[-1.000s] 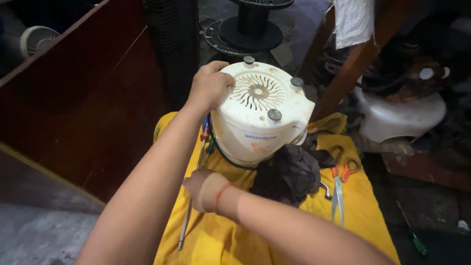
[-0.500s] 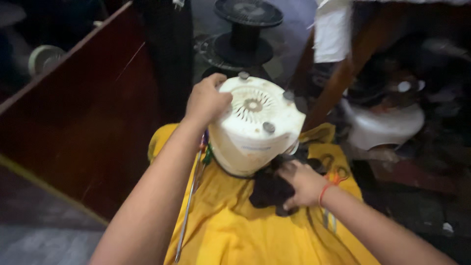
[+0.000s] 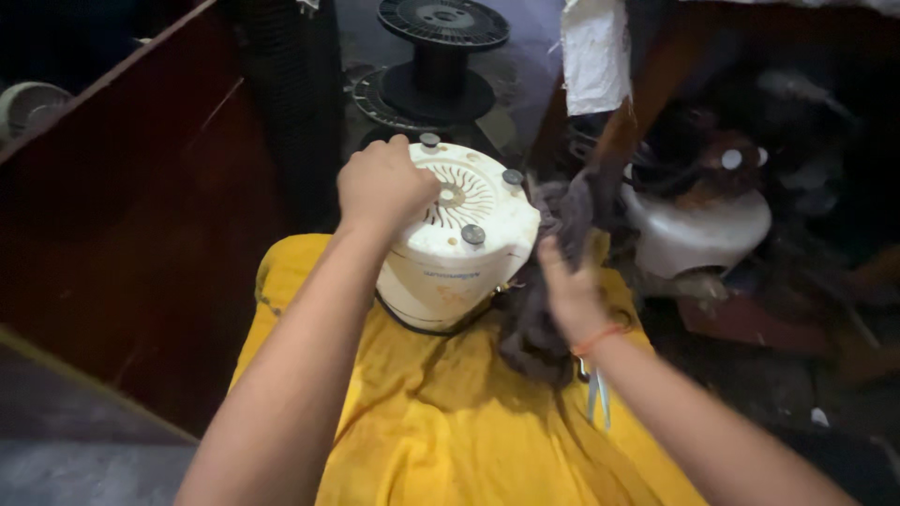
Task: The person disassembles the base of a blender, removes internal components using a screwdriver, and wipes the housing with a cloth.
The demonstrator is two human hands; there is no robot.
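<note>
A white round appliance housing (image 3: 459, 258) with a slotted vent and three small round feet lies tilted on a yellow cloth (image 3: 422, 412). My left hand (image 3: 382, 187) presses on its upper left rim. My right hand (image 3: 567, 286) grips a dark grey rag (image 3: 553, 262) and holds it raised against the housing's right side. An orange thread band circles my right wrist.
A black empty wire spool (image 3: 436, 56) stands behind the housing. To the right sits another white housing (image 3: 698, 234) among dark clutter. A dark red wooden panel (image 3: 141, 187) runs along the left. Metal tool tips (image 3: 596, 394) peek out by my right wrist.
My right hand took up the dark rag from the yellow cloth and lifted it up beside the housing. My left hand stayed on the housing's top.
</note>
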